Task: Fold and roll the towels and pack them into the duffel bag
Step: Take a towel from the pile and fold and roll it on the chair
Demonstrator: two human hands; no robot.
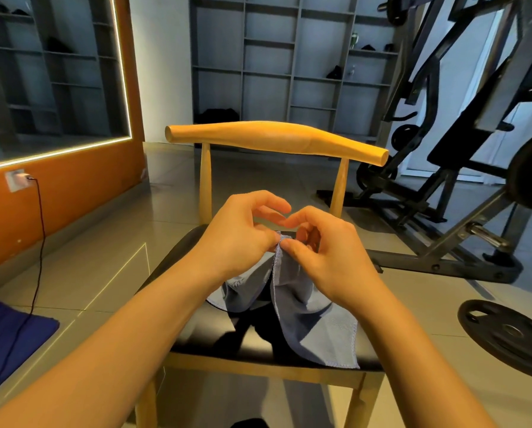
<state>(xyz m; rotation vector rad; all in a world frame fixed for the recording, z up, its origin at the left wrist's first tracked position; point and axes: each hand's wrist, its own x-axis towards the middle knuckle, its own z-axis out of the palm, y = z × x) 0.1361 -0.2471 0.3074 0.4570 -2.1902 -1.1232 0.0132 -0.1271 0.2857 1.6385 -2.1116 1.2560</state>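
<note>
Both the left grip [240, 239] and right grip [329, 257] are pinching the stitched upper edge of a thin grey-blue cloth towel [289, 291] draping onto a black-cushioned wooden chair [206, 332].

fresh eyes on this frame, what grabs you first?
First, the left hand and right hand meeting mid-frame, both pinching the top edge of a grey-blue towel that drapes down onto a black-seated wooden chair. After that, the black weight machine filling the right side, with a weight plate lying on the floor at lower right.
</note>
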